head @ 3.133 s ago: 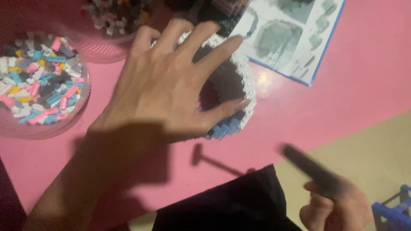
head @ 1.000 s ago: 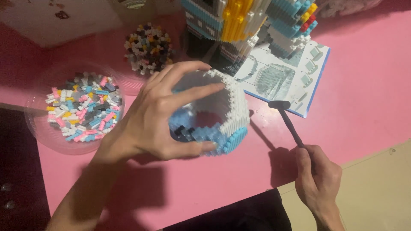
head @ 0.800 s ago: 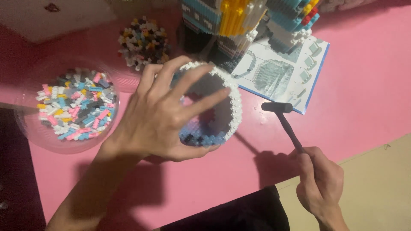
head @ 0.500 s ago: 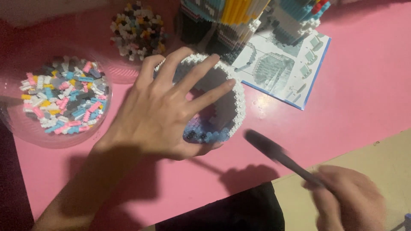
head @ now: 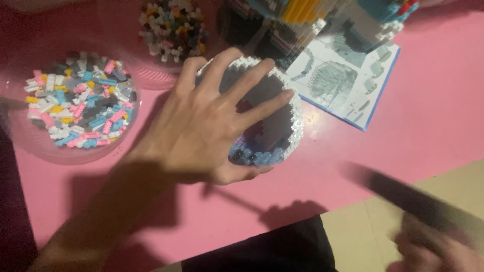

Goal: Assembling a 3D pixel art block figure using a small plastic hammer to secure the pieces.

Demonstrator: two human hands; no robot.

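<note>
- Fingers of the left hand (head: 201, 126) are spread wide over a round ring of small white and blue building blocks (head: 282, 136), the thumb hooked under its near blue edge and the fingertips resting on its white far rim — the hand grips the ring from above.
- The ring sits on the pink table (head: 428, 111), near the middle of the view, just in front of a tall block model (head: 302, 20) in yellow, blue and grey.
- The right hand (head: 433, 249) shows at the lower right corner, blurred, closed around the handle of a dark tool (head: 403, 199) that points up and left toward the ring; tool and ring are apart.
- An instruction booklet (head: 343, 83) with a blue edge lies open on the table just right of the ring, partly under the model.
- A clear round dish (head: 75, 108) of loose blocks — pink, blue, white, grey, yellow — stands to the left of the left hand.
- A second dish (head: 171, 30) of mixed darker blocks stands behind the hand, near the top edge.
- A dark cloth shape (head: 262, 252) lies at the near edge of the table.
</note>
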